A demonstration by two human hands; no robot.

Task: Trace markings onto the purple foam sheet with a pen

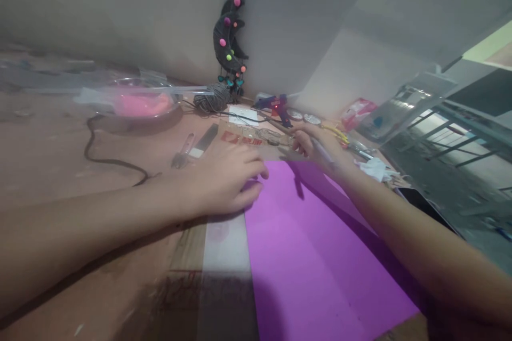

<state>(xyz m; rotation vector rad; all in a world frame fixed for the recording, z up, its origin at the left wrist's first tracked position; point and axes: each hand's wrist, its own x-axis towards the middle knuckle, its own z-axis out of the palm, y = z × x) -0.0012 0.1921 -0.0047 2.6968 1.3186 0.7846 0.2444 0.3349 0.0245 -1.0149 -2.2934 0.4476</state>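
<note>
A purple sheet (312, 256) lies flat in front of me, over a white sheet (226, 248) and brown cardboard. My left hand (228, 178) rests at the purple sheet's upper left edge, fingers loosely bent and apart, with nothing visible in them. Above the far edge of the sheet is my right hand (316, 146), its fingers closed around a slim pale pen (323, 153). The pen is blurred and its tip cannot be made out. Both hands cast shadows over the sheets.
Behind the hands are a blue glue gun (276, 106), grey yarn (212, 98) and a clear bowl (140, 109) with pink material. A cutter knife (186, 149) lies left. Yellow-handled scissors (338, 135) and a phone (426, 208) lie right. A dark moon decoration (228, 37) hangs on the wall.
</note>
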